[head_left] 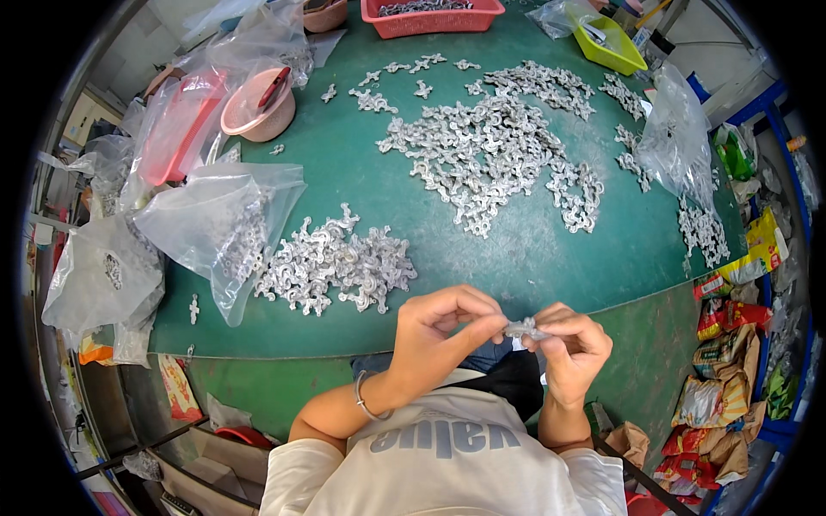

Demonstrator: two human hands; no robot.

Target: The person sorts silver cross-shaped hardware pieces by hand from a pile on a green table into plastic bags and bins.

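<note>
Just off the near edge of the green table, both my hands hold one small silvery metal casting between them. My left hand pinches its left end with thumb and forefinger. The fingers and thumb of my right hand close round its right end. Most of the casting's outline is covered by fingertips. A heap of similar grey metal castings lies on the table beyond my left hand. Farther off, a larger pile of such castings spreads across the middle.
The green table bears clear plastic bags at left, some with castings inside. A pink basket stands behind them, a red tray and yellow-green basket at the back. Another bag and coloured packages are at right.
</note>
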